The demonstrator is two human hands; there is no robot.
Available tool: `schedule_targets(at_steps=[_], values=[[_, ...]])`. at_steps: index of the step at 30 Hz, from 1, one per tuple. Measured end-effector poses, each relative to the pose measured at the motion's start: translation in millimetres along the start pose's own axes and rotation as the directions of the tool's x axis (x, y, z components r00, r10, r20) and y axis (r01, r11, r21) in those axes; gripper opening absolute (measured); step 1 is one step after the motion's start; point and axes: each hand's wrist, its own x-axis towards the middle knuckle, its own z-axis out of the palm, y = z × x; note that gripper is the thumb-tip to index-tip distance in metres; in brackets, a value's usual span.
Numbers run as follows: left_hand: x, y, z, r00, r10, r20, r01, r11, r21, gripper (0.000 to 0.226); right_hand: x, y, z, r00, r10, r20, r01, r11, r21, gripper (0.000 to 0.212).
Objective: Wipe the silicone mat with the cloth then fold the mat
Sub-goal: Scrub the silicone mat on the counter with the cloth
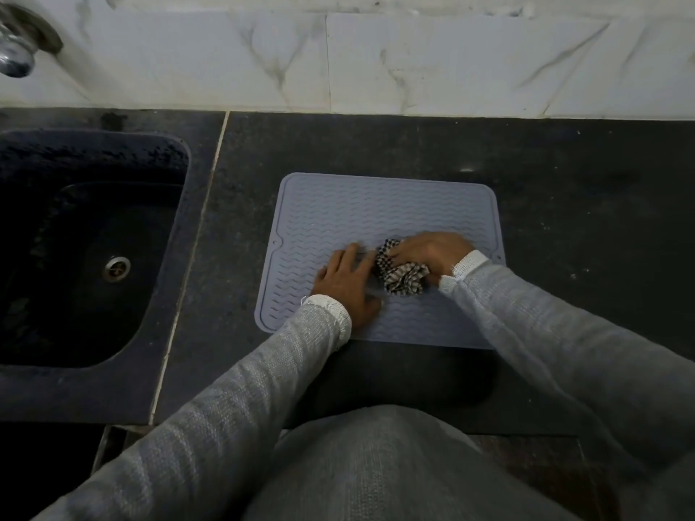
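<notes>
A grey-blue silicone mat [380, 208] with wavy ridges lies flat on the dark counter. My right hand [432, 251] grips a bunched black-and-white checked cloth [400, 276] and presses it onto the mat's middle right. My left hand [348, 283] rests flat on the mat just left of the cloth, fingers straight and spread. Part of the cloth is hidden under my right hand.
A dark sink [86, 250] with a metal drain [117, 268] sits to the left of the mat. A metal tap [18, 43] sticks out at the top left. A white marble wall [413, 58] runs along the back of the counter [583, 204].
</notes>
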Motion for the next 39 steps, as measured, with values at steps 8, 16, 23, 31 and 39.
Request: schedule_targets(at_steps=[8,16,23,31,39], values=[[6.4,-5.6,1.0,0.998,-0.013,0.06,0.01,0.999,0.039,0.101,-29.1,28.3,0.3,0.997,0.004,0.082,0.003,0.996,-0.087,0.035],[9.0,8.1,-4.2,0.996,-0.064,0.062,0.058,0.995,0.087,0.099,-26.1,27.5,-10.8,0.995,0.079,-0.058,-0.079,0.997,0.007,0.029],[9.4,6.4,-5.6,0.993,-0.069,0.092,0.06,0.994,0.094,0.099,-26.6,26.9,9.2,0.999,-0.037,0.025,0.038,0.998,-0.042,0.034],[8.6,8.2,-4.7,0.993,-0.075,0.092,0.065,0.992,0.112,0.099,-39.0,51.6,-6.6,0.99,0.124,-0.073,-0.121,0.992,0.045,0.031],[8.8,6.1,-4.0,0.992,-0.07,0.107,0.057,0.991,0.119,0.099,-42.8,40.1,4.5,0.998,0.063,0.027,-0.064,0.998,0.022,0.036]])
